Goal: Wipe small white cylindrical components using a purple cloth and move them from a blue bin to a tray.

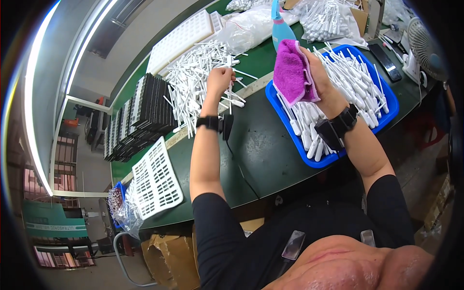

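Observation:
My right hand (323, 79) is closed round a purple cloth (292, 72) with a pale edge, held above a blue basket (309, 162). The basket is filled with white plastic sticks (355, 79) that have one thick end. My left hand (221, 80) is curled at the right side of a loose pile of similar white sticks (188, 82) on the green table. Its fingertips are turned away, so I cannot make out what they hold. Both wrists wear a black strap with a small device, and a cable hangs from the left one.
Left of the pile stand stacked black trays (145, 106). Nearer lies a white slotted tray (157, 181). White perforated trays (181, 38), clear plastic bags (251, 29) and a blue spray bottle (281, 30) are behind. A phone-like black device (385, 63) and a fan (425, 48) stand right.

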`<state>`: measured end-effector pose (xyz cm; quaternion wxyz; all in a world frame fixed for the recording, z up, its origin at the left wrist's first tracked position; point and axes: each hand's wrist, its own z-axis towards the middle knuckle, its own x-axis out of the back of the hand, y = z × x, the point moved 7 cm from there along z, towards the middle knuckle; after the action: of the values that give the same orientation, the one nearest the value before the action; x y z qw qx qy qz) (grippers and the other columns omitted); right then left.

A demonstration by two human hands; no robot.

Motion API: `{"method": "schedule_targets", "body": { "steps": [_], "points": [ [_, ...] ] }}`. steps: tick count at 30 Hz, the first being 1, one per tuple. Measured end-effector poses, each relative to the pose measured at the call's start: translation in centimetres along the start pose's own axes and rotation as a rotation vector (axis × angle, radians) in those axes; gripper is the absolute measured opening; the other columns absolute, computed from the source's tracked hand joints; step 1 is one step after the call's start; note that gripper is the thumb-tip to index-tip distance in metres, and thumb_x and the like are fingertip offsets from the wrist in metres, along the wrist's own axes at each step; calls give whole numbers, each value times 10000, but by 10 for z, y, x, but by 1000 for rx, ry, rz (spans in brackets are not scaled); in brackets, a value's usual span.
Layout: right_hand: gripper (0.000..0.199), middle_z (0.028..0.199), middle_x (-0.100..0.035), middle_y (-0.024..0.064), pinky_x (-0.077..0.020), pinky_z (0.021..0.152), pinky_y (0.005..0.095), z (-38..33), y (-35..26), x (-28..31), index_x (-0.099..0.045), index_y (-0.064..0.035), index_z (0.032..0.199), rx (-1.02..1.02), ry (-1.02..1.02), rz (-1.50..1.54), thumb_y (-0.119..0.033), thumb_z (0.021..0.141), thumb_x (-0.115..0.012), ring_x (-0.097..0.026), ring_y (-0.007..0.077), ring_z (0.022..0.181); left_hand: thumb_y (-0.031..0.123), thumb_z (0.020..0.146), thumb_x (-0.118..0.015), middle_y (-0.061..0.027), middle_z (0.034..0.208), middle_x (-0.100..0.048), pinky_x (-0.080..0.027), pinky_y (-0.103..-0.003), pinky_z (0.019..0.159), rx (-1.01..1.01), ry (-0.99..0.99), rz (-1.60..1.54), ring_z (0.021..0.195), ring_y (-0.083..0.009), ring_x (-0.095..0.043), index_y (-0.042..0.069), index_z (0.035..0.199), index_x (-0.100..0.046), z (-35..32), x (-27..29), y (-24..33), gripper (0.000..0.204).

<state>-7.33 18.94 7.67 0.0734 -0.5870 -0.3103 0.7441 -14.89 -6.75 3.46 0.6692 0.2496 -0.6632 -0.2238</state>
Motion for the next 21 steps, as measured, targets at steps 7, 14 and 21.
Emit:
{"method": "schedule_targets", "body": {
  "steps": [7, 14, 21],
  "points": [
    [280, 782, -610, 30, -453, 572, 238, 0, 9, 18, -569, -59, 909, -39, 170, -393, -326, 878, -494, -565, 113, 626, 142, 863, -511, -30, 646, -585, -400, -239, 488, -203, -37, -527, 523, -101, -517, 21, 920, -633, -125, -3, 94, 181],
    [297, 848, -578, 37, -414, 687, 221, -1, 30, -11, -554, -5, 1008, 55, -259, -1243, -267, 907, -457, -510, 112, 740, 139, 830, -573, -32, 695, -575, -432, -314, 558, -524, 296, 231, 570, -189, -511, 109, 955, -634, -171, -7, 125, 142],
    [284, 873, -574, 51, -415, 707, 248, -6, 46, -14, -539, 12, 1017, -49, -173, -1025, -233, 907, -447, -512, 148, 749, 112, 801, -608, -57, 779, -600, -441, -329, 630, -849, 985, 557, 700, -219, -531, 104, 921, -631, -199, 25, 140, 123]
  ]
}}
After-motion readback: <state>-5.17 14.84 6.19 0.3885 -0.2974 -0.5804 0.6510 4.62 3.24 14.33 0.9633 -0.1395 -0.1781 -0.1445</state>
